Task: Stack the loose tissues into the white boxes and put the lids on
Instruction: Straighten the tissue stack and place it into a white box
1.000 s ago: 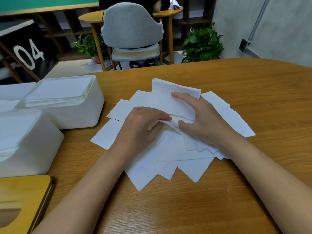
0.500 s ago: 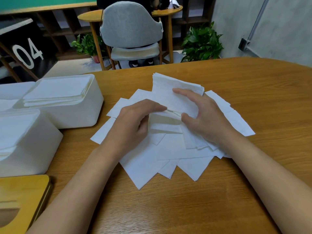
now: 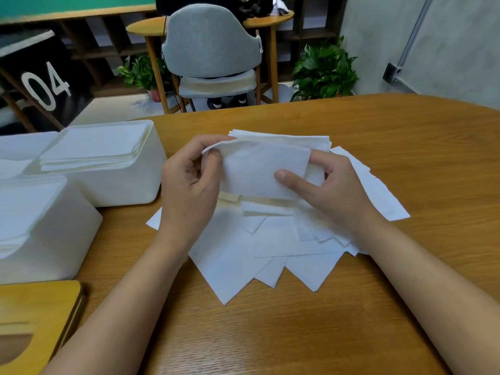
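A small stack of white tissues is lifted off the table between both hands. My left hand pinches its left edge and my right hand grips its right side, thumb on top. Under them a spread pile of loose tissues lies on the wooden table. Two open white boxes stand at the left: the far one is filled with stacked tissues, the near one also holds tissues. A wooden lid with an oval slot lies at the bottom left corner.
Part of another white box shows at the far left edge. Beyond the table stand a grey chair, a small round table and potted plants.
Both hands, which were pressing and gathering tissues flat on the pile, have lifted a small stack off the table and hold it up between them.
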